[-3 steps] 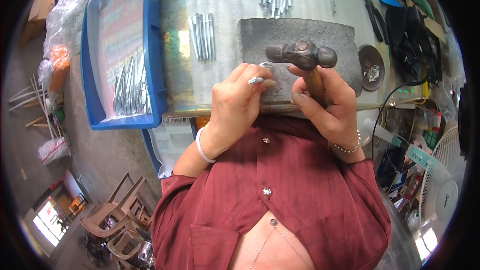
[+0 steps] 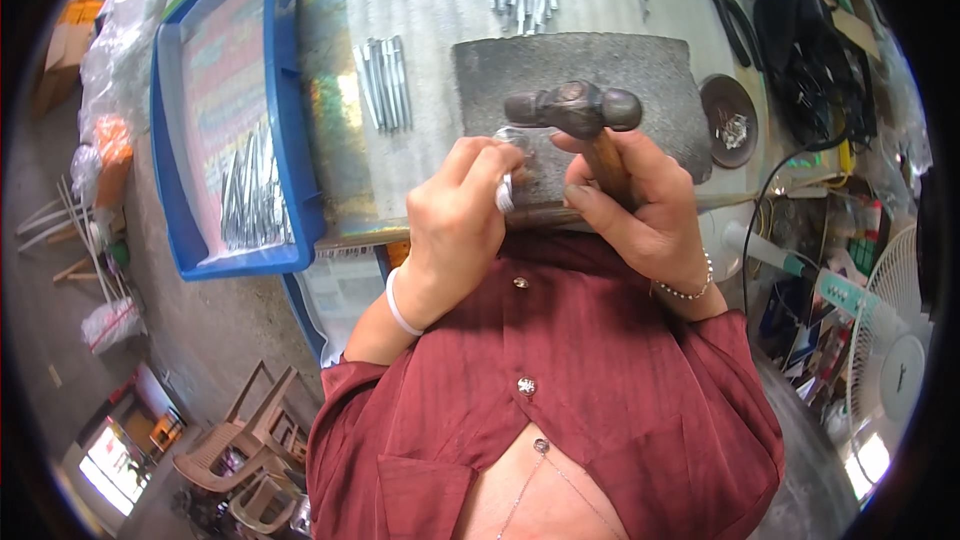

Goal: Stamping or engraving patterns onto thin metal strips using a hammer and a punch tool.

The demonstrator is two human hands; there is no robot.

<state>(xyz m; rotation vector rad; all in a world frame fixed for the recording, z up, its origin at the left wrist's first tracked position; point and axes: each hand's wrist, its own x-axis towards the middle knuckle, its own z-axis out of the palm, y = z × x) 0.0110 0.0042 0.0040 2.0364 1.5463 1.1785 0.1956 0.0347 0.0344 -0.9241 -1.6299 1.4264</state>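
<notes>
I watch the right hand (image 2: 655, 202) grasp a wooden-handled, dark metal hammer (image 2: 578, 108), its head above a flat, dark grey slab (image 2: 560, 55); the left hand (image 2: 452, 202) pinches a slim silvery piece (image 2: 504, 196) by the slab's near-left corner.

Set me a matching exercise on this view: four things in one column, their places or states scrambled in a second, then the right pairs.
Things:
1. Hammer
2. Blue tray
3. Round dish
4. Fan

Places or states:
A. Just right of the dark slab, holding small pieces
B. White, toward the right edge of the view
C. In the right hand
D. On the left, holding silvery rods

Right pairs: 1-C, 2-D, 3-A, 4-B
</notes>
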